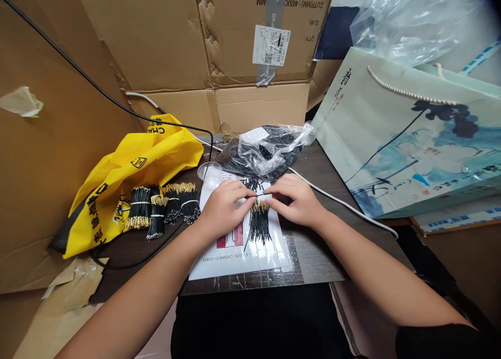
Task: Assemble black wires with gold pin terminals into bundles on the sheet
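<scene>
Left hand [224, 205] and right hand [296, 200], fingertips narrowed, pinch a thin black wire [260, 194] above the loose wires [259, 227], inward from the worktop's [319, 254] front edge, where light, level, opposed grips should best keep it from bending.

Dark wood-grain bench [317, 254]. Directly on it: printed sheet [211, 262] near the front edge; clear plastic bag of black pieces [262, 153] behind the sheet; yellow bag [136, 160] at left, banded black-and-gold bundles [157, 215] beside it; white cable [344, 203] crossing the right side; paper gift bag [410, 140] at far right, contact with bench unclear.
</scene>
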Available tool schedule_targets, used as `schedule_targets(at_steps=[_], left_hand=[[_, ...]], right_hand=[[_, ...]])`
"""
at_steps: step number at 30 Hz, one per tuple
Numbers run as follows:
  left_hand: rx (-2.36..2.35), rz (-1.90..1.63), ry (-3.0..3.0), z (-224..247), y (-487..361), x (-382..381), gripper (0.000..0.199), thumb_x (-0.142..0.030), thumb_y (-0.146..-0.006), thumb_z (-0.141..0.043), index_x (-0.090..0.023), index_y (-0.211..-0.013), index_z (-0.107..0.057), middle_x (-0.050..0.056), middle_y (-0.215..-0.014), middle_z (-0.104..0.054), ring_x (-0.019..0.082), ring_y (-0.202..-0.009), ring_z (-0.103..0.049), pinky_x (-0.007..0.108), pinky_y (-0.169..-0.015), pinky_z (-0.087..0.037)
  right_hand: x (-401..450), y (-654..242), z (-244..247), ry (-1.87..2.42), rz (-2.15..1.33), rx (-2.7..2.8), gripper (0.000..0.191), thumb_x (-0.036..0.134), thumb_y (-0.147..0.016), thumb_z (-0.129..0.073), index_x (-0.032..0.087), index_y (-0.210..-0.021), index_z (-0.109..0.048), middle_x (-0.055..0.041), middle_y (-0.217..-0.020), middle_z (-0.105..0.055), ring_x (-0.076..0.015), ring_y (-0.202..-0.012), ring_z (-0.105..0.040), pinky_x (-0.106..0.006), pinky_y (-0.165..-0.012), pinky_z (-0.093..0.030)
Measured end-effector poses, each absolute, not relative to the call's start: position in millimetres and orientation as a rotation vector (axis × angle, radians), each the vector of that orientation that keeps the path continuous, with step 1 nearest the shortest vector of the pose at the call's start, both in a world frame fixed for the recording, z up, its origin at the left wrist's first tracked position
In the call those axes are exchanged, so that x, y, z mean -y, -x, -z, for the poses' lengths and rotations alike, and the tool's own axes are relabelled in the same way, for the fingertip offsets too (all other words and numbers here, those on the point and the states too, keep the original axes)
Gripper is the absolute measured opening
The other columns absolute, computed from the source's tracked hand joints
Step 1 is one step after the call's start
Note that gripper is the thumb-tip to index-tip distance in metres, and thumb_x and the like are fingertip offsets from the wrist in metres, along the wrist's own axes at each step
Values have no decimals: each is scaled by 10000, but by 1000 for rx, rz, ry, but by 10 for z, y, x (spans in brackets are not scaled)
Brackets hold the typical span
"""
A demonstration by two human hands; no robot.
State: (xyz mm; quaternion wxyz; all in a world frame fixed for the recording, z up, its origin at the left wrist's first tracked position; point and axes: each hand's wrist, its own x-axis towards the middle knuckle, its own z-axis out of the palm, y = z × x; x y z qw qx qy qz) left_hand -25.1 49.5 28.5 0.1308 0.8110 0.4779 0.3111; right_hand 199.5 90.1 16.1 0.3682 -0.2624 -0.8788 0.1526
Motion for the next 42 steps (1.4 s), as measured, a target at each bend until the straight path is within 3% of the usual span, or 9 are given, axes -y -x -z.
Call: schedule_targets(at_steps=[3, 5, 14, 21, 25, 28, 33, 37, 42], left_hand=[[-1409, -991, -1967, -270, 235, -502, 230, -373, -884, -612, -205, -922, -764, 43, -872, -661, 154, -814, -581, 302, -759, -457], [-1397, -1016, -1757, -275, 223, -504, 260, -411, -859, -640, -210, -954, -774, 47, -878, -649, 150, -797, -574, 289, -724, -452], [-1152, -1065, -1249, -229, 107, -473, 325, -404, -760, -762, -192, -1006, -773, 81, -1036, -722, 190, -973, -626, 305, -893, -482], [-1094, -1117, -1131, -205, 73, -467, 294, -400, -713, -798, -167, -891, -774, 52, -955, -640, 139, -837, -622, 264, -752, -529], [-1115, -1034, -1155, -221, 88, -480, 354, -418, -738, -768, -147, -963, -728, 64, -932, -677, 149, -809, -640, 288, -764, -526], [-1285, -946, -1365, -238, 160, -497, 339, -418, -810, -669, -170, -1041, -658, 44, -874, -669, 134, -705, -615, 284, -682, -493], [-1630, -503, -2098, -292, 281, -486, 103, -298, -816, -528, -206, -823, -575, 2, -703, -603, 147, -635, -509, 276, -569, -315], [-1576, -148, -2287, -309, 273, -443, 197, -321, -781, -498, -197, -629, -513, 21, -622, -568, 158, -587, -463, 293, -545, -224], [-1518, -111, -2298, -311, 232, -403, 214, -324, -763, -497, -201, -588, -512, 33, -576, -549, 156, -535, -427, 297, -558, -224]], right_hand=[[-894, -1980, -170, 704, -461, 2178, 306, 381, -831, -710, 193, -1069, -670, -25, -827, -679, -174, -785, -577, -351, -797, -414], [-877, -1948, -160, 724, -497, 2141, 256, 366, -855, -687, 194, -1044, -675, -23, -832, -678, -165, -786, -583, -345, -799, -412], [-764, -1776, -86, 718, -587, 2120, 123, 295, -897, -637, 194, -860, -695, -11, -754, -672, -145, -741, -587, -323, -775, -408], [-706, -1711, -112, 756, -731, 2029, 122, 256, -893, -624, 185, -820, -692, -7, -717, -650, -135, -701, -581, -305, -752, -428], [-700, -1709, -167, 793, -835, 1997, 147, 254, -891, -599, 177, -799, -684, -8, -708, -634, -128, -681, -569, -278, -704, -440], [-791, -1843, -236, 944, -813, 1990, 136, 243, -866, -589, 179, -770, -660, -4, -738, -656, -123, -686, -572, -257, -669, -435], [-1077, -2280, -347, 1429, -606, 2096, 144, 257, -805, -570, 194, -681, -607, 25, -610, -601, -113, -575, -520, -254, -560, -365], [-1204, -2522, -386, 1704, -514, 2330, 153, 263, -780, -549, 210, -655, -618, 2, -639, -633, -131, -568, -520, -279, -529, -326], [-1211, -2562, -337, 1847, -496, 2576, 151, 259, -746, -582, 216, -616, -647, -31, -638, -642, -151, -540, -513, -300, -507, -302]])
